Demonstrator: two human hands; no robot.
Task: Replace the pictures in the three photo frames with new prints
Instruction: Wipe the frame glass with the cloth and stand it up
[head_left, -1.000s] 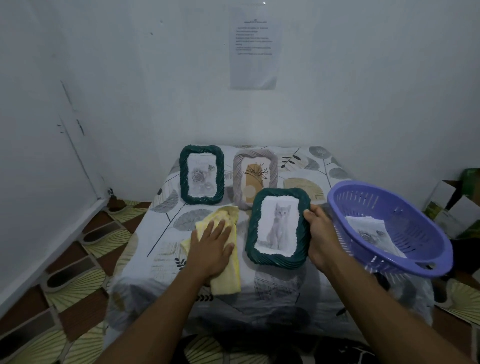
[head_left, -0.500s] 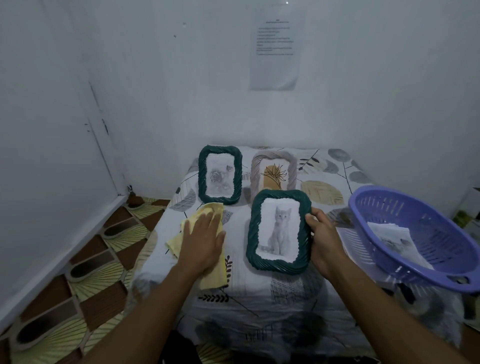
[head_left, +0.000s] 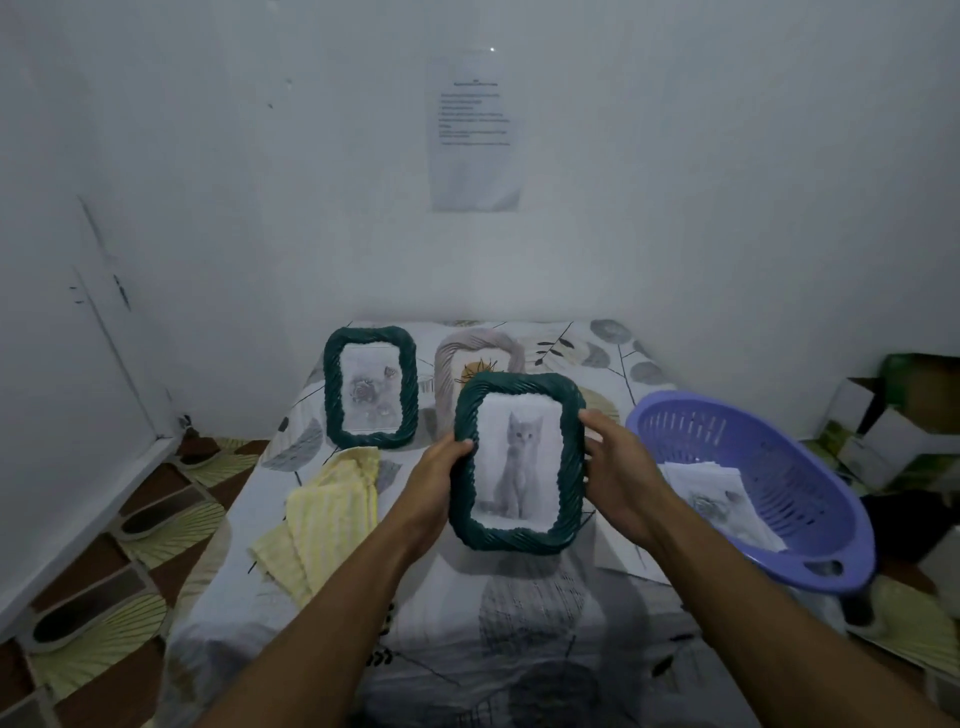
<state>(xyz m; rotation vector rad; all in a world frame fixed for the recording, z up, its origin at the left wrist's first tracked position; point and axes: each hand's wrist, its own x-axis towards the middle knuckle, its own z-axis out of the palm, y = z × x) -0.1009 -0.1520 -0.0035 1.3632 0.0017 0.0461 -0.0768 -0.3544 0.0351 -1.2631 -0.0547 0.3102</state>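
1. Where: cat frame up in both hands over mid table, seemingly clear of the leaf-print cover. 2nd green frame and beige frame propped further back, the beige partly hidden behind it.
2. L hand: wrapped on left long edge, thumb pinching front rim. Fingers behind, not visible.
3. R hand: curled round right long edge, thumb tip at rim nr top-right corner. Fingers mostly behind, hidden.
4. Risk, slip: held by the rims only, nothing underneath. Could drop onto table on any loosening of grip during a flip to reach the back.
5. Risk, loose parts: backing & any glass not visible from here. Might fall out on opening tabs w/ face turned down too fast.
6. Risk, knock: beige frame just beyond top edge, liable to be toppled by tipping cat frame away. Maybe 2nd green frame too.
7. Risk, basket: purple basket at right table edge, tilted, apparently overhanging. Easily tipped by a swing of R forearm, spilling new prints.
8. Risk, paper: cat print prob. thin, easy to crease or tear if pulled hard.
9. Facing: front toward wearer, cat upright, head toward far/top end.
10. Long axis: portrait, running near-to-far and up, top leaning a touch right. Short axis left-right btwn the hands.
11. Yellow cloth: loose at near left, untouched.
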